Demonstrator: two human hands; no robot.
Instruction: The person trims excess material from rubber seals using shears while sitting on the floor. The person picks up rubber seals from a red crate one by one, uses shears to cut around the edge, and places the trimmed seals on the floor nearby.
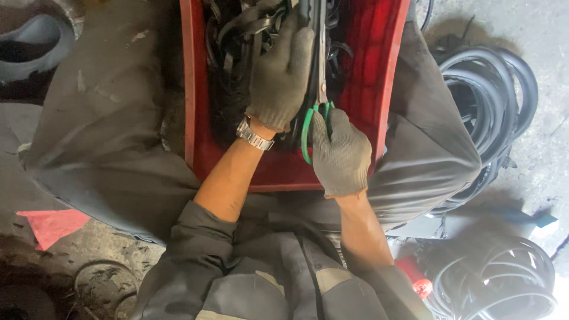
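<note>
Head view shows me green-handled scissors, long steel blades pointing to twelve o'clock, over a red crate between the knees. My right hand, grey-gloved, has fingers through the handle loops. My left hand is clamped on black rubber strips at eleven o'clock. Black tube coils lie on the dirty concrete floor at three o'clock.

Scissor blade tips and red crate's far end beyond the top edge
</note>
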